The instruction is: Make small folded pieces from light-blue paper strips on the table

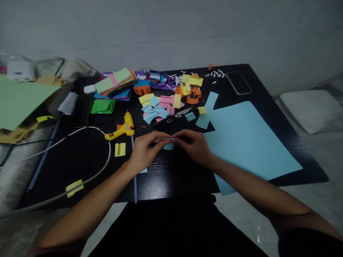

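Here, a small blue paper [168, 146] sits between both hands [146, 148] [195, 145], each pinched closed on it.

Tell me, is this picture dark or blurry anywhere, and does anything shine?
Head view: dim, greyish light overall, with a faint sheen on the black tabletop near its front edge; yellow glue gun fairly crisp, white seat at far right softer; same head view: light-blue paper piece, pinched by the left hand and right hand, too small to show detail.
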Demonstrator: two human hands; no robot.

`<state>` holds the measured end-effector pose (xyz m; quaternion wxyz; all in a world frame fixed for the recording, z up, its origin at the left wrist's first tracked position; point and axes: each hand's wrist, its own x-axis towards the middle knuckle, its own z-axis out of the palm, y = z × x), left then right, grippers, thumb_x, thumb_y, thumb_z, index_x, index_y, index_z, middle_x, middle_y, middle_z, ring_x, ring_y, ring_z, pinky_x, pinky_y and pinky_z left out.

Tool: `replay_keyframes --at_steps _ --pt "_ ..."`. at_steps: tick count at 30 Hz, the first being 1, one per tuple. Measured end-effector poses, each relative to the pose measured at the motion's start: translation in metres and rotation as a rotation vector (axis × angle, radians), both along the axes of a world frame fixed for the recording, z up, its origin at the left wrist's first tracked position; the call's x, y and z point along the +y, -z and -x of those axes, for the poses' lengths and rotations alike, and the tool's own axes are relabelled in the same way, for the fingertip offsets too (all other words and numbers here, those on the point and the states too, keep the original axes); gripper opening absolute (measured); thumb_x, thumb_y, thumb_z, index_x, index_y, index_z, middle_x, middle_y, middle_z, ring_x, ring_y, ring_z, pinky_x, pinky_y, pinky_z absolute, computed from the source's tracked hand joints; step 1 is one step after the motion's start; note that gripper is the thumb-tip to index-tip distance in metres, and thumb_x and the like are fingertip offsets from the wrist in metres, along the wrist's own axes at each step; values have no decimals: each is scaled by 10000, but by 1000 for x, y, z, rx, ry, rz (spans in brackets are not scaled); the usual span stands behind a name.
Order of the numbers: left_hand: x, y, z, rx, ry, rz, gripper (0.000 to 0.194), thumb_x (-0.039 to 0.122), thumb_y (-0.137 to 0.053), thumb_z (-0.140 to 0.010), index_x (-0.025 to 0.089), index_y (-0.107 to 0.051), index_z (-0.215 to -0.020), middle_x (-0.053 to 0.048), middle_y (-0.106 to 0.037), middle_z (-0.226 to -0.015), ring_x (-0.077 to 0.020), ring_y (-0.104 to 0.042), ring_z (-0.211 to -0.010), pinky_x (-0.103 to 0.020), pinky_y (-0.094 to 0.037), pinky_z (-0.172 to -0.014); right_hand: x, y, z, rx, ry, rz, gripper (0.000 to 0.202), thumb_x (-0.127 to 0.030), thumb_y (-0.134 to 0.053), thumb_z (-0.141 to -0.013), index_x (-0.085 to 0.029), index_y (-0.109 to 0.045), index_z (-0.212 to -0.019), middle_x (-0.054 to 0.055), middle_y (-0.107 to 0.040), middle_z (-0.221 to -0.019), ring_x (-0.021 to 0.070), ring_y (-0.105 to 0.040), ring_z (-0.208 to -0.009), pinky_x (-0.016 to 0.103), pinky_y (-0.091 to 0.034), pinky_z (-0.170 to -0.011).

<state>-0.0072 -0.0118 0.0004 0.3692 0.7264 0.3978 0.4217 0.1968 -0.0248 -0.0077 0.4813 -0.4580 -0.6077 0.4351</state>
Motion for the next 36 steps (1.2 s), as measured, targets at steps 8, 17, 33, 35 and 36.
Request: replay_keyframes --at_steps 8,17,33,35,36 --pt "0 -5 -4 -18 21 82 157 265 -727 -944 192 -753 -1082 -26 -803 -928 -147 -759 -808 -250 -607 -761 -1 2 0 -122 45 -185 23 -241 -772 -913 -226 -777 -930 17 -798 -898 172 -735 -785 299 -574 -748" --pt "6 -6 2 98 49 -99 107 278 -690 -982 211 -772 -970 -42 -758 -913 -168 -682 -836 -295 -540 -735 -2 -2 0 -128 36 -154 118 -293 -778 -913 -216 -761 -1001 33 -792 -925 175 -734 -808 304 -573 -742" --pt "2 -5 0 19 31 -8 95 260 -710 -961 208 -784 -991 -54 -692 -958 -130 -668 -718 -262 -555 -629 -1 -2 -2 -177 33 -255 25 -253 -738 -935 -239 -758 -929 32 -789 -923 194 -733 -829 345 -589 -796" --pt "2 -5 0 24 29 -13 98 265 -713 -959 209 -786 -991 -53 -696 -960 -133 -675 -738 -263 -555 -642 -1 -4 -1 -177 32 -264 25 -248 -734 -939 -234 -751 -928 35 -782 -918 191 -727 -828 341 -582 -792" --pt "3 -4 0 24 27 -14 100 268 -717 -957 209 -788 -996 -54 -699 -966 -134 -677 -747 -263 -556 -648 -2 -4 -1 -179 33 -263 27 -248 -732 -941 -231 -748 -928 36 -777 -915 189 -723 -829 340 -577 -795"
